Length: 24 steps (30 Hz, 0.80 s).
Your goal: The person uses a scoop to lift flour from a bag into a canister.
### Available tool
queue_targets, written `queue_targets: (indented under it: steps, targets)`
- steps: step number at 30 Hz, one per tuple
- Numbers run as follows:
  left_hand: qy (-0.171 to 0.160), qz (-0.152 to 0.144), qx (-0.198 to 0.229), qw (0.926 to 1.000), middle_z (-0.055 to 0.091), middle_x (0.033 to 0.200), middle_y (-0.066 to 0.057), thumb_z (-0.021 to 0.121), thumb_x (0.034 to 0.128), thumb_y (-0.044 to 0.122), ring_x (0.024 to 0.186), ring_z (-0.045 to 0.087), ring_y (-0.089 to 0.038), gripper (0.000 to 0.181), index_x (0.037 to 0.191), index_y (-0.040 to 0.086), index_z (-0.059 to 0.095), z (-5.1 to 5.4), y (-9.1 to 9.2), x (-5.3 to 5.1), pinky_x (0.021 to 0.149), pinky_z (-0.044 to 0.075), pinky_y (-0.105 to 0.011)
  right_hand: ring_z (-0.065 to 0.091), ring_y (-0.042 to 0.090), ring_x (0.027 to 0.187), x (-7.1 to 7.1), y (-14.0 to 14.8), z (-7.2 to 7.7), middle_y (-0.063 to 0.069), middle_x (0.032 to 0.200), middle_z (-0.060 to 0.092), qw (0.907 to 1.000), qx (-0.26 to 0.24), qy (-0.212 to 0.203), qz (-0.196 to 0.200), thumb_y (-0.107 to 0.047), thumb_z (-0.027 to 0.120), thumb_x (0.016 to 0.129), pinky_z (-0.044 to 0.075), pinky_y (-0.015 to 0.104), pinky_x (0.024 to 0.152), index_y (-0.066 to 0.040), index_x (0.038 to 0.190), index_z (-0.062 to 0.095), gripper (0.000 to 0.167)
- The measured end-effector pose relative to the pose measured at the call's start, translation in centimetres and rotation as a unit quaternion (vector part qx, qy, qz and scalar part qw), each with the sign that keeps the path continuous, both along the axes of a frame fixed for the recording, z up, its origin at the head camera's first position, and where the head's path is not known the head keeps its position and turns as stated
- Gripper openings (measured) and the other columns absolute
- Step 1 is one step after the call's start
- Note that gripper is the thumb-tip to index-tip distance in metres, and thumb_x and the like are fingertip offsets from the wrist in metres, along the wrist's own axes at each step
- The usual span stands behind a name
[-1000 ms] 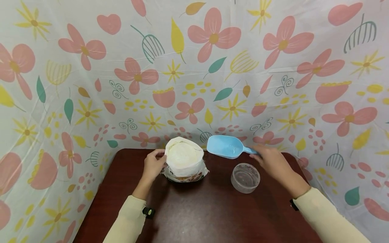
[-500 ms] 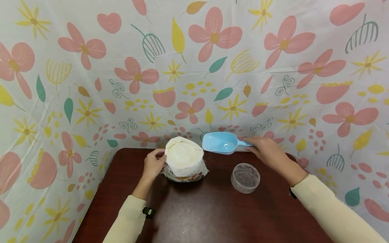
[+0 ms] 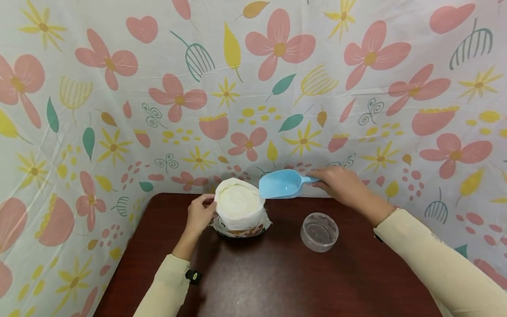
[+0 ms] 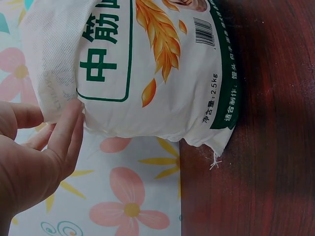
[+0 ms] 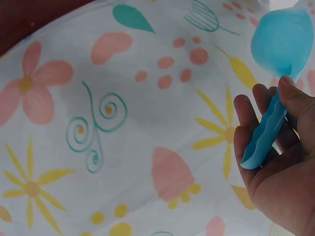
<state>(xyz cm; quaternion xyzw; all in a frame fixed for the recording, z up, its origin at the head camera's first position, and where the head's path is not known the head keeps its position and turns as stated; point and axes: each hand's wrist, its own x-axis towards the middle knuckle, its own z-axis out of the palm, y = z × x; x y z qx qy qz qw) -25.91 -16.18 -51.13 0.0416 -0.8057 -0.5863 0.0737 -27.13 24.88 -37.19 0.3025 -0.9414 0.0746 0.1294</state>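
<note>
An open flour bag point(image 3: 242, 220) stands upright on the table, its top folded outward and white flour point(image 3: 237, 200) filling it nearly to the rim. My left hand point(image 3: 201, 215) pinches the bag's folded rim at the left side. In the left wrist view, thumb and fingers point(image 4: 64, 130) lie on either side of that white fold. A light blue scoop point(image 3: 280, 185) is in my right hand point(image 3: 341, 187), which grips its handle point(image 5: 266, 135). The scoop's tip is at the bag's right rim; whether they touch, I cannot tell. Its bowl appears to carry no flour.
A clear round plastic container point(image 3: 319, 245) sits on the dark red-brown table point(image 3: 269, 281), right of the bag. Flower-printed cloth point(image 3: 249, 101) hangs close behind the table and at both sides.
My right hand has carried the scoop leftward and slightly up, from above the container's far side to the bag's right rim. My left hand and the bag have stayed in place.
</note>
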Motion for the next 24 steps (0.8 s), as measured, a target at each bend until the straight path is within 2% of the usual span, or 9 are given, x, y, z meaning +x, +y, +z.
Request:
queue_targets:
  steps: [3, 8, 10, 16, 20, 24]
  targets:
    - [0.002, 0.0, 0.001, 1.0, 0.07, 0.111, -0.022, 0.066, 0.0974, 0.006, 0.081, 0.073, -0.02, 0.027, 0.123, 0.0, 0.071, -0.1, 0.0, 0.0, 0.066, 0.066, -0.035, 0.074, 0.028, 0.103, -0.4, -0.6, 0.7, 0.003, 0.121, 0.076, 0.9999, 0.006, -0.005, 0.014, -0.021, 0.077, 0.093, 0.062, 0.049, 0.079, -0.02, 0.128, 0.075, 0.035]
    - [0.001, -0.001, 0.002, 1.0, 0.07, 0.111, -0.022, 0.066, 0.0978, 0.006, 0.083, 0.072, -0.021, 0.027, 0.124, 0.0, 0.071, -0.1, -0.1, 0.0, 0.065, 0.066, -0.031, 0.074, 0.025, 0.099, -1.0, -1.8, 1.9, 0.002, 0.114, 0.077, 0.9988, 0.022, -0.005, 0.043, -0.015, 0.08, 0.09, 0.062, 0.044, 0.079, -0.017, 0.124, 0.075, 0.034]
    - [0.0, -0.001, 0.002, 1.0, 0.069, 0.111, -0.022, 0.066, 0.0979, 0.006, 0.083, 0.072, -0.021, 0.027, 0.124, 0.0, 0.071, 0.0, -0.1, 0.0, 0.067, 0.066, -0.034, 0.073, 0.022, 0.093, -1.2, -2.4, 2.3, 0.002, 0.105, 0.078, 0.9982, 0.025, -0.006, 0.054, -0.009, 0.081, 0.088, 0.062, 0.041, 0.077, -0.015, 0.117, 0.077, 0.03]
    - [-0.002, -0.003, 0.005, 1.0, 0.068, 0.112, -0.022, 0.066, 0.0981, 0.005, 0.084, 0.072, -0.022, 0.027, 0.124, 0.0, 0.07, 0.1, 0.0, 0.0, 0.077, 0.065, -0.053, 0.074, 0.02, 0.094, -1.8, -3.5, 3.3, 0.0, 0.103, 0.079, 0.9971, 0.033, -0.008, 0.068, -0.009, 0.083, 0.086, 0.062, 0.038, 0.079, -0.02, 0.122, 0.078, 0.037]
    - [-0.004, -0.002, 0.004, 1.0, 0.068, 0.112, -0.022, 0.065, 0.0984, 0.006, 0.084, 0.073, -0.022, 0.027, 0.124, 0.001, 0.07, -0.1, -0.1, 0.0, 0.078, 0.065, -0.055, 0.074, 0.023, 0.095, -2.0, -4.2, 3.6, 0.0, 0.104, 0.079, 0.996, 0.061, -0.002, 0.065, -0.013, 0.084, 0.085, 0.063, 0.041, 0.079, -0.022, 0.124, 0.077, 0.041]
    - [-0.002, -0.002, 0.004, 1.0, 0.068, 0.112, -0.022, 0.065, 0.0984, 0.005, 0.084, 0.073, -0.022, 0.027, 0.124, 0.0, 0.07, -0.3, -0.1, -0.1, 0.078, 0.065, -0.055, 0.075, 0.026, 0.094, -2.2, -4.9, 3.5, 0.003, 0.104, 0.079, 0.9926, 0.099, 0.023, 0.068, -0.015, 0.085, 0.084, 0.063, 0.043, 0.077, -0.021, 0.122, 0.078, 0.039]
